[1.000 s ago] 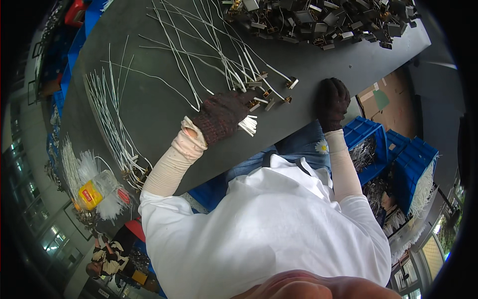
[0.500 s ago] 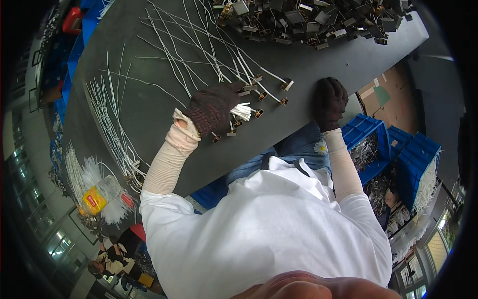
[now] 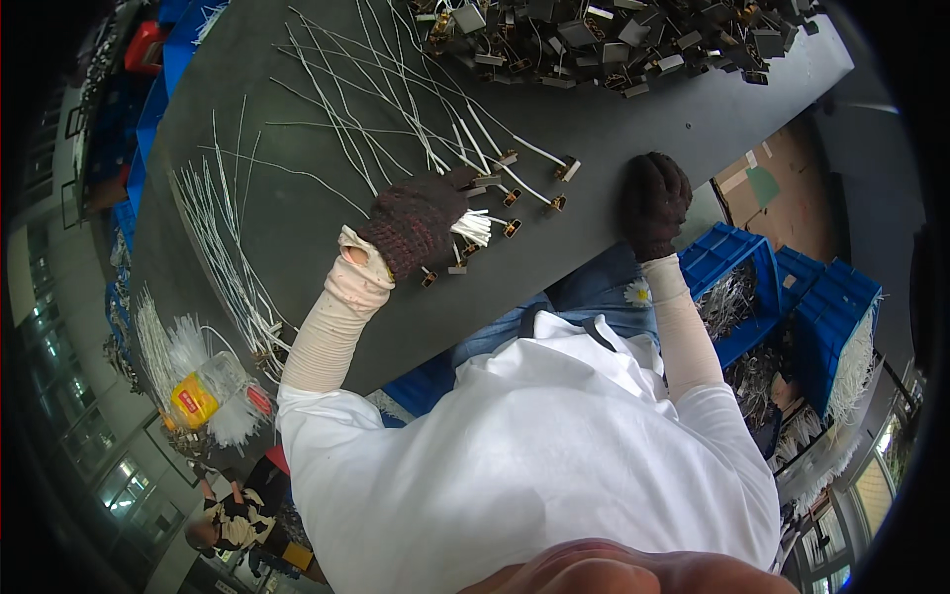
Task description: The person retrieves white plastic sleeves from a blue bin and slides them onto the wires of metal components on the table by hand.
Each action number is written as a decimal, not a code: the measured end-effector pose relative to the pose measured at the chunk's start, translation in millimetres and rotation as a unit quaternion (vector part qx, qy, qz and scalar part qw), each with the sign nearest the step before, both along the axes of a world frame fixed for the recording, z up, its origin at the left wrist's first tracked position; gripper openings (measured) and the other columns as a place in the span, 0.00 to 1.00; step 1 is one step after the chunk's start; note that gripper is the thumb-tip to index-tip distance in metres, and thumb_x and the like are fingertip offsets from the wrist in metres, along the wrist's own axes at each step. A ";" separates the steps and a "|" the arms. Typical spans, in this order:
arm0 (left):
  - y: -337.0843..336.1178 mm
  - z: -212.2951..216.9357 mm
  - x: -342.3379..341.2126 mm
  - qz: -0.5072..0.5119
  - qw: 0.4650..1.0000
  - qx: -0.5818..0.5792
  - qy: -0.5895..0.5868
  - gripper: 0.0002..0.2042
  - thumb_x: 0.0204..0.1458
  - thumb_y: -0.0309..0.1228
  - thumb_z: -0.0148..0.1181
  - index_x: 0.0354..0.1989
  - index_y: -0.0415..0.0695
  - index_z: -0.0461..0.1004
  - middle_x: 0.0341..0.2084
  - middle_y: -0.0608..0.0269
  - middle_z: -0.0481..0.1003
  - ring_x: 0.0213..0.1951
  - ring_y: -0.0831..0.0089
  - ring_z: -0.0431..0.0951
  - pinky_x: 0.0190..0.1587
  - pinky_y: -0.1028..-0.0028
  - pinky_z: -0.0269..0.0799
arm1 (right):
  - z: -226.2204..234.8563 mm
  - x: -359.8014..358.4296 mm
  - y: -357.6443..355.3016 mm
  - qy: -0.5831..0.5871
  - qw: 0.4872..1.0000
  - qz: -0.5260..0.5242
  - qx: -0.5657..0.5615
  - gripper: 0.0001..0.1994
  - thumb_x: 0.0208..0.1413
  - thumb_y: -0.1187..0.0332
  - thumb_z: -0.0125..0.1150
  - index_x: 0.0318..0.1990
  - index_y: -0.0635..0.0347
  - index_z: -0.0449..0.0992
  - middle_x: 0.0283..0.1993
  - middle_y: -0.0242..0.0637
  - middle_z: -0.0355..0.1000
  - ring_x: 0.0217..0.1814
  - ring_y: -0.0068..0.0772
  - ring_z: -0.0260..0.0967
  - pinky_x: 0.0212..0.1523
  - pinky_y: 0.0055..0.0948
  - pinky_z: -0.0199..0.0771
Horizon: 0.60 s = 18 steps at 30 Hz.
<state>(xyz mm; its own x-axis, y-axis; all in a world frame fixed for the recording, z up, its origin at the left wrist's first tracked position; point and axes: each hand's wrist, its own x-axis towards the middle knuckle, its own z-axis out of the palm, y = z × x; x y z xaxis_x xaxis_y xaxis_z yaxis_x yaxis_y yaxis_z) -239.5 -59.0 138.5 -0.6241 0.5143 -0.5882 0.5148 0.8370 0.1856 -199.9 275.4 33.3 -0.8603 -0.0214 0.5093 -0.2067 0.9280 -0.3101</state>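
Observation:
My left hand [image 3: 416, 220], in a dark knitted glove, is closed round a bundle of short white tubes [image 3: 473, 228], whose ends stick out by the thumb side. Around it on the dark table lie thin white wires [image 3: 341, 124], several ending in small brass-coloured and grey metal clips [image 3: 566, 168]. Some clips lie right beside and under the gloved fingers. To the right, my right hand [image 3: 654, 205], gloved alike, rests at the table's near edge with its fingers curled in; whatever they might hold is hidden.
A heap of dark metal clip parts [image 3: 614, 45] covers the table's far side. Another wire bunch [image 3: 223, 233] lies at the left. Blue crates [image 3: 732, 247] with wires stand at my right. A clear plastic container [image 3: 211, 388] holds white strands at lower left; another person [image 3: 233, 525] is beyond.
My left hand and the tubes have shifted very slightly left. The right hand stays in place. The view has tilted a little.

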 end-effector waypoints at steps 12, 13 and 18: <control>9.9 21.8 -19.7 0.081 0.996 -0.021 0.000 0.29 0.39 0.25 0.65 0.56 0.52 0.72 0.57 0.57 0.69 0.48 0.59 0.77 0.50 0.68 0.75 | 1.5 -0.2 -1.9 0.007 1.000 0.004 -0.006 0.17 0.46 0.71 0.62 0.47 0.55 0.76 0.50 0.42 0.72 0.55 0.49 0.68 0.57 0.47 0.65; 11.6 21.9 -20.7 0.121 0.992 -0.039 -0.025 0.29 0.39 0.25 0.65 0.56 0.52 0.72 0.57 0.58 0.70 0.49 0.59 0.77 0.51 0.68 0.75 | 2.0 -0.3 -2.0 0.007 1.000 0.003 -0.006 0.17 0.46 0.71 0.62 0.47 0.55 0.76 0.50 0.42 0.72 0.55 0.49 0.68 0.57 0.47 0.65; 11.5 26.0 -16.4 0.086 0.996 -0.016 0.016 0.26 0.40 0.24 0.63 0.54 0.48 0.72 0.57 0.58 0.70 0.48 0.58 0.77 0.48 0.67 0.75 | -3.7 0.6 1.8 -0.006 1.000 -0.002 0.001 0.18 0.47 0.71 0.62 0.48 0.54 0.76 0.51 0.42 0.72 0.55 0.49 0.67 0.57 0.47 0.64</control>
<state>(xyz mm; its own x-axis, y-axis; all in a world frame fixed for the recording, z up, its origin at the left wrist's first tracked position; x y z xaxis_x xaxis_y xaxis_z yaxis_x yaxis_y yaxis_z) -255.9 -47.5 164.5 -0.7201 0.3787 -0.5814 0.3679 0.9188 0.1429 -199.3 277.2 29.6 -0.8665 -0.0182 0.4988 -0.1987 0.9293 -0.3112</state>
